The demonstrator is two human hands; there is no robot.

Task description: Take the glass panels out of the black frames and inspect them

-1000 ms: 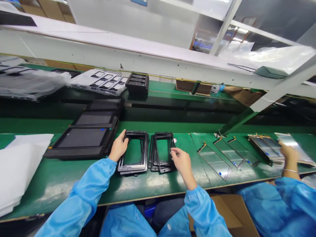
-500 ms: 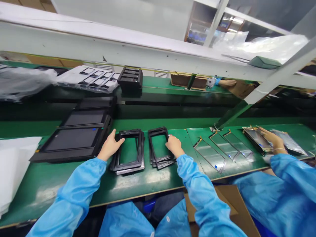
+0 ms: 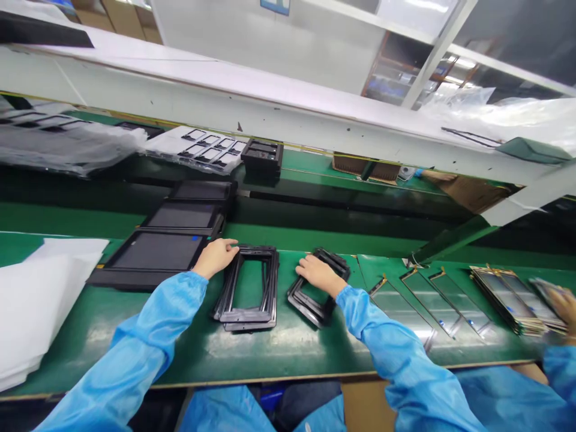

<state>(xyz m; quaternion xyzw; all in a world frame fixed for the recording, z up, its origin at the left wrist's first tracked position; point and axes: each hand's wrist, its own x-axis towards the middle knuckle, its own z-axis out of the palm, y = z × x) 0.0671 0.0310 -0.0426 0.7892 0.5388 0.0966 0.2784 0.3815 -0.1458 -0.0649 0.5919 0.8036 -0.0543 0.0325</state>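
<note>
Hollow black frames (image 3: pixel 249 315) lie unevenly stacked by half-curled hands (image 3: pixel 320 275), whose grip I cannot tell.

Along the bench (image 3: pixel 333 357), left to right: paper sheets (image 3: pixel 40 300) at the left end; screens (image 3: pixel 157 252) one behind another; left frame pile (image 3: pixel 247 315); right frame pile (image 3: pixel 306 310), angled, near it; three glass panes (image 3: pixel 434 306) side by side; a panel pile (image 3: pixel 504 294). Left hand (image 3: pixel 216 257) at the left frame pile's far left corner, between it and the screens. Right hand (image 3: pixel 318 275) over the right frame pile. Co-worker's hand (image 3: pixel 562 303) beyond the panel pile, blurred, contact uncertain. Behind the screens, on a ledge: a tray (image 3: pixel 202 147), with a box (image 3: pixel 261 161) to its right. Post (image 3: pixel 454 243) behind the glass panes. Carton (image 3: pixel 366 405) below the bench's near edge.
</note>
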